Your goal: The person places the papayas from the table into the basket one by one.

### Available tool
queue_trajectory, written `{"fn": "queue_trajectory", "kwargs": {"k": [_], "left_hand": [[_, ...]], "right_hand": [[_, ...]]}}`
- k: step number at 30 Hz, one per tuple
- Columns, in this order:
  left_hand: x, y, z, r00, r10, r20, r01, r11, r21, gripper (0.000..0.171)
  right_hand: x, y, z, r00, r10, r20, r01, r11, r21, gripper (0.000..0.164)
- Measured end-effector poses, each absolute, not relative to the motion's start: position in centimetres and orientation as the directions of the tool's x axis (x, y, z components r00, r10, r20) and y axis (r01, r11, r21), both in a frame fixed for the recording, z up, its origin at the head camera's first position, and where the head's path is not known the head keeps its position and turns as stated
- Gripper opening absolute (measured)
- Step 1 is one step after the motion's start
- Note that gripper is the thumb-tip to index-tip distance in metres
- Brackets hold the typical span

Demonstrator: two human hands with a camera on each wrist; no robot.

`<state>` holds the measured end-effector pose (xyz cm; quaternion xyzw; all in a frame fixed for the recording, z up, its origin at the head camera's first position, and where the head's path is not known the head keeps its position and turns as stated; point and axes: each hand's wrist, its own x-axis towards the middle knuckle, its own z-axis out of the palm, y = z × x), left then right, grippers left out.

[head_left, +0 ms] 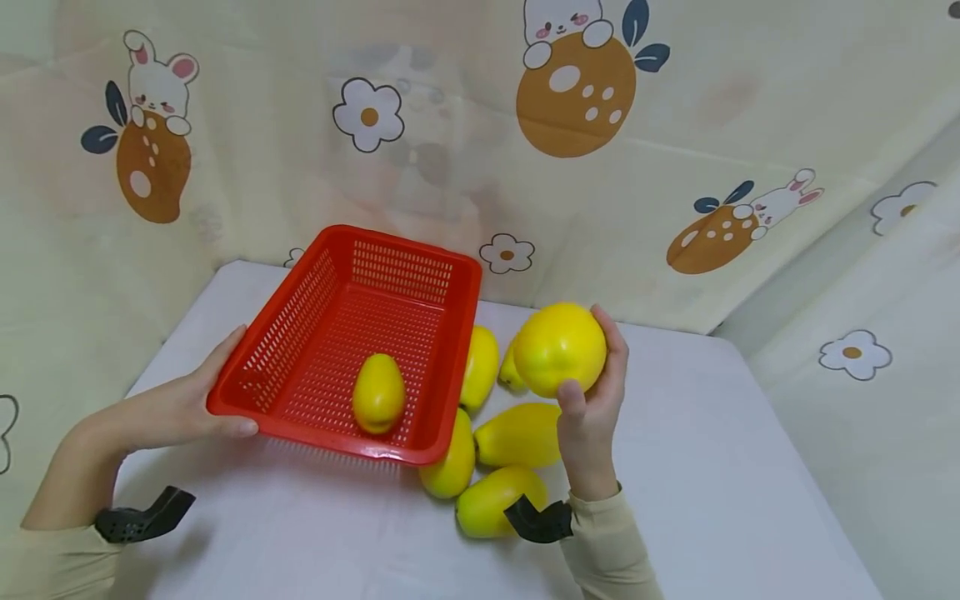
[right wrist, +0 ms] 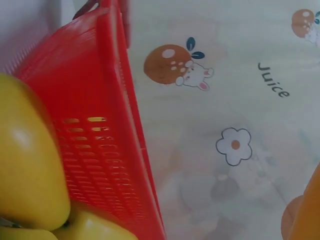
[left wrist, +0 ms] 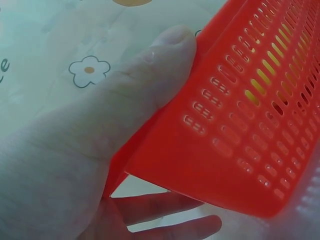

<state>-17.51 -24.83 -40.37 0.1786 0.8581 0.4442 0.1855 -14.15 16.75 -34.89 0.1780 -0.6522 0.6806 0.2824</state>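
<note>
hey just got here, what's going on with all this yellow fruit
A person is handling yellow fruit around a red plastic basket. Their left hand grips the basket's near-left corner, while their right hand holds one yellow fruit up, outside the basket. One fruit lies in the basket, and at least five others are on the white table to its right.

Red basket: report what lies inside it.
Inside the red basket lies one yellow fruit, nearer the front edge than the back. The patch of perforated floor directly beneath the fruit is covered and cannot be seen.
</note>
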Motion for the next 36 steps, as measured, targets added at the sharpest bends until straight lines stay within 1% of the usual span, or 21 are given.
{"fn": "queue_trajectory", "kwargs": {"k": [4,7,11,15,18,22,26,29,31,36], "left_hand": [[-17.7,-24.7,-40.5,-0.866,0.471,-0.169,0.131,0.540,0.831,0.107],[-17.9,-24.4,-40.9,-0.862,0.477,-0.174,0.118,0.522,0.845,0.107],[-18.0,-24.4,-41.2,-0.865,0.473,-0.168,0.117,0.514,0.850,0.108],[-18.0,-24.5,-41.2,-0.867,0.471,-0.164,0.117,0.511,0.851,0.108],[-17.9,-24.6,-41.0,-0.870,0.461,-0.175,0.112,0.530,0.841,0.108],[-17.7,-24.7,-40.7,-0.876,0.443,-0.190,0.098,0.549,0.830,0.110],[-17.7,-24.8,-40.6,-0.876,0.440,-0.197,0.081,0.537,0.840,0.110],[-17.7,-24.9,-40.5,-0.873,0.446,-0.199,0.078,0.529,0.845,0.110],[-17.7,-24.9,-40.4,-0.871,0.450,-0.198,0.079,0.526,0.847,0.110],[-17.6,-25.2,-40.3,-0.874,0.445,-0.196,0.076,0.524,0.848,0.111]], "right_hand": [[-14.1,16.1,-35.4,-0.759,0.087,0.645,-0.643,0.055,-0.764,0.086],[-14.0,15.8,-36.1,-0.737,0.030,0.676,-0.668,0.121,-0.734,0.087],[-14.1,15.1,-37.2,-0.706,-0.080,0.703,-0.701,0.216,-0.680,0.092],[-14.0,14.2,-37.9,-0.680,-0.203,0.704,-0.720,0.367,-0.589,0.093],[-13.9,13.3,-38.3,-0.659,-0.301,0.689,-0.737,0.439,-0.514,0.090],[-14.0,12.3,-38.8,-0.643,-0.396,0.655,-0.756,0.461,-0.464,0.088],[-14.0,11.5,-39.5,-0.638,-0.438,0.634,-0.762,0.480,-0.435,0.087],[-14.0,11.3,-39.8,-0.657,-0.439,0.613,-0.746,0.498,-0.443,0.088],[-14.0,11.2,-39.9,-0.684,-0.435,0.586,-0.724,0.508,-0.468,0.088],[-14.1,10.9,-39.8,-0.769,-0.456,0.447,-0.639,0.532,-0.556,0.092]]}}
